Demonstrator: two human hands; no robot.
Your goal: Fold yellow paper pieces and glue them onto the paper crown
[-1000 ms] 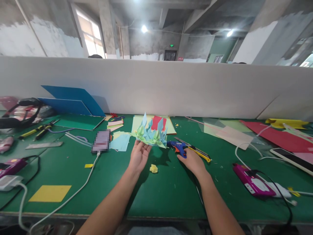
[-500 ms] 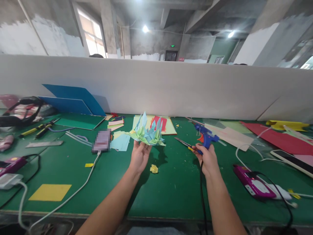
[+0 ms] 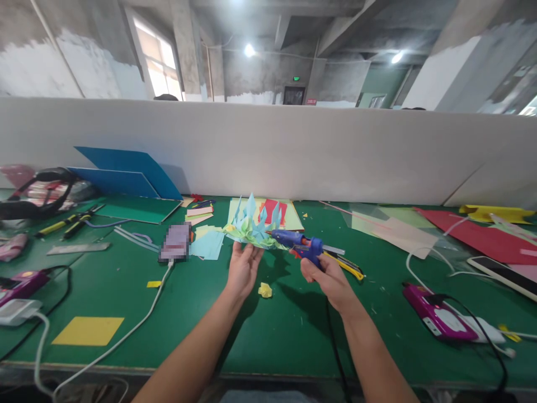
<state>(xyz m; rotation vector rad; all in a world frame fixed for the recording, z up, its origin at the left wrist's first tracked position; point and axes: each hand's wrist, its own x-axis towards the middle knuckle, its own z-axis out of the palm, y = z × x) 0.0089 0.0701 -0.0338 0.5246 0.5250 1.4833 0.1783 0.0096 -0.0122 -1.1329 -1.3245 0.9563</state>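
Held up just above the table, a folded paper piece [image 3: 251, 226] with light blue points and green petals rests on the fingers of my left hand [image 3: 243, 268], which grip it from below. My right hand [image 3: 325, 271] is wrapped round the handle of a blue hot glue gun [image 3: 308, 246]. The gun's nozzle points left, at the right side of the paper piece; whether it touches is hard to tell. A black cord hangs from the gun. Beneath my left hand's fingers lies a small crumpled yellow paper flower [image 3: 265, 290]. Behind the gun is a yellow utility knife [image 3: 350, 267], partly hidden.
A cabled phone [image 3: 175, 243] and light blue paper [image 3: 210, 244] lie left. Purple power strips [image 3: 438, 316] sit on both sides. Coloured sheets [image 3: 293, 218] lie at the back, before a white partition [image 3: 268, 151]. A yellow sheet [image 3: 89, 331] is at front left.
My right hand has brought the glue gun left, its nozzle now turned toward the paper piece. The yellow-handled tool near that hand now lies behind the gun. My left hand has shifted slightly right.
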